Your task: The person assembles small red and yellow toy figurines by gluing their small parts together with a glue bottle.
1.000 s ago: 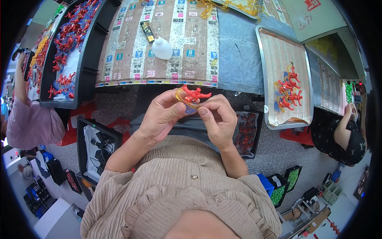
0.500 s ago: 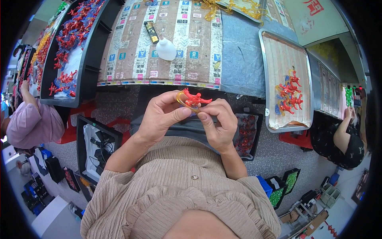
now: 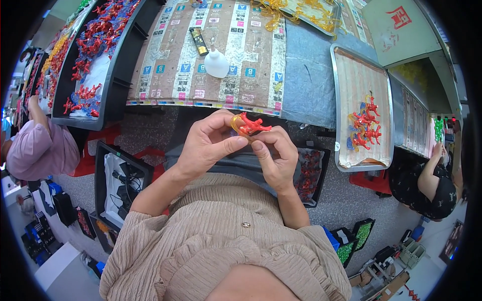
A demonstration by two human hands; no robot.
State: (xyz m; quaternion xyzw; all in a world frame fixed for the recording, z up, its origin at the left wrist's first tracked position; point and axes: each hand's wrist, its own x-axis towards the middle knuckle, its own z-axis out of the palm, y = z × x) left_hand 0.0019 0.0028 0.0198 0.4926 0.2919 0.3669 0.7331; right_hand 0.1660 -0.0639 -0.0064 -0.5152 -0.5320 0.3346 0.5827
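Observation:
In front of my chest, both hands hold a small red plastic figure [image 3: 254, 125] with limb-like branches. A clear yellow curved piece [image 3: 234, 122] is joined to it or lies against it; I cannot tell which. My left hand [image 3: 207, 142] grips the yellow piece and the figure's left side between thumb and fingers. The thumb and forefinger of my right hand [image 3: 277, 156] pinch at its lower right, just beside the left thumb. What lies between those fingertips is mostly hidden. Both hands hang over my lap, near the table's front edge.
A metal tray [image 3: 338, 108] at right carries several red, blue and yellow figures [image 3: 366, 125]. A black crate [image 3: 111, 98] of similar pieces stands left. On the paper-covered table [image 3: 165, 85] lie a white squeeze bottle [image 3: 216, 63] and a black-gold lighter [image 3: 199, 41]. Other people sit at both sides.
The red figure and yellow piece have turned slightly between my fingers, and the yellow loop looks narrower. Both hands keep their grip. The whole view has shifted a little.

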